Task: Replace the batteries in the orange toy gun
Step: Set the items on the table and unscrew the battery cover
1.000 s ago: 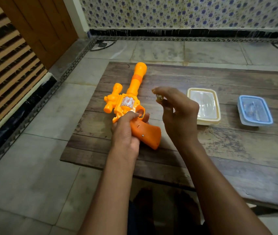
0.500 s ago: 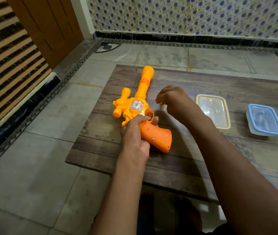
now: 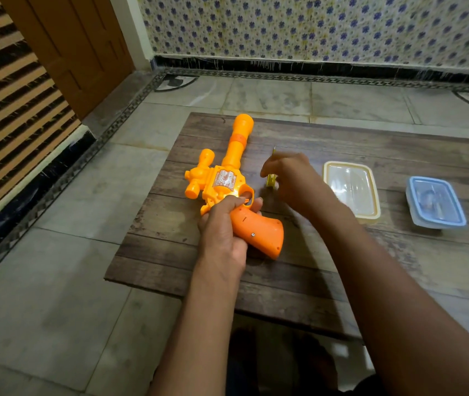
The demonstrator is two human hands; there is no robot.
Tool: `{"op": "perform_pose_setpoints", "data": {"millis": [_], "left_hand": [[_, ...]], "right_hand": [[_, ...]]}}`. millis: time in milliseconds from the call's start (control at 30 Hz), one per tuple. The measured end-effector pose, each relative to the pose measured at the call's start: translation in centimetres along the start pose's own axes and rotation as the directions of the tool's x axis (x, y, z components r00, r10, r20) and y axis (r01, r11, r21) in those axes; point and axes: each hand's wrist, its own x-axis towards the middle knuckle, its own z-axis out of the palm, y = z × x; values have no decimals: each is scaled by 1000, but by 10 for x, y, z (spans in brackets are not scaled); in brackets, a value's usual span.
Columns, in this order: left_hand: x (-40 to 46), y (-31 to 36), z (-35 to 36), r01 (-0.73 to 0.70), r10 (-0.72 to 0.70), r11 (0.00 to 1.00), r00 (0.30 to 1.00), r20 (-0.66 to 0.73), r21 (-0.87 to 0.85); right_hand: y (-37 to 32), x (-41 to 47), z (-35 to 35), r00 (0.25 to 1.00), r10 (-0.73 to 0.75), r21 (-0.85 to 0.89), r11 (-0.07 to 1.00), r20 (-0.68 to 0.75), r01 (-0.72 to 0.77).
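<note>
Head view: left hand point(image 3: 222, 232) grips the gun point(image 3: 236, 187) on the table point(image 3: 399, 267); right hand point(image 3: 293, 178) pinches a yellow screwdriver point(image 3: 271, 180).

Left hand point(image 3: 222, 224) curled in a grip, right hand point(image 3: 290, 181) pinching, both forearms extended.

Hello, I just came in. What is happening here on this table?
A person is working on an orange toy gun that lies on a low wooden table. The left hand grips it near the trigger and handle. The right hand holds a small yellow-handled tool, probably a screwdriver, beside the gun. The handle's screw is not yet touched. Two lidded plastic containers, one cream and one blue, stand to the right.
</note>
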Motion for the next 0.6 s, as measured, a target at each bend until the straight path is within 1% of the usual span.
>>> {"op": "perform_pose_setpoints", "data": {"millis": [33,67,100,133,167,233,300,333,367,400,433,467,500,533,600], "left_hand": [[-1,1,1,-2,2,1000,1000,14,-10],[-2,2,2,4,-3,1000,999,33,-30],[-2,2,2,14,-12,999,999,47,-49],[-3,3,3,20,-16,998,998,67,-62],[-3,3,5,17,-12,998,996,85,-64],[-5,2,7,-9,15,999,991,132,-48],[-8,-1,11,-81,80,997,980,185,0],[-9,-4,12,-132,124,991,969,212,25],[-10,-6,12,-193,175,980,954,245,51],[-11,-8,12,-273,238,957,932,273,97],[-11,-11,11,-368,308,914,903,300,169],[-10,-12,11,-466,376,845,867,327,262],[-9,-15,10,-545,427,759,830,359,357],[-8,-17,9,-598,461,668,800,385,443],[-10,-23,9,-656,524,483,747,409,580]], "right_hand": [[-8,-14,-2,990,85,103,992,-109,-74],[-18,-30,-2,961,186,209,967,-204,-143],[-29,-47,-1,916,297,314,926,-269,-208],[-41,-63,-2,869,396,410,875,-298,-258],[-52,-77,-3,836,469,486,822,-284,-296],[-70,-96,-8,816,536,555,755,-217,-349],[-75,-103,-11,802,572,567,724,-173,-393],[-73,-104,-9,785,601,591,691,-151,-416],[-71,-104,-7,765,635,637,636,-110,-436],[-69,-104,-6,748,663,702,552,-42,-450],[-68,-104,-5,733,679,781,436,41,-447],[-66,-106,-4,721,682,856,292,125,-425],[-66,-107,-3,715,667,909,137,209,-394],[-68,-109,-5,712,643,929,4,281,-370],[-73,-110,-8,709,591,920,-189,385,-342]]}}
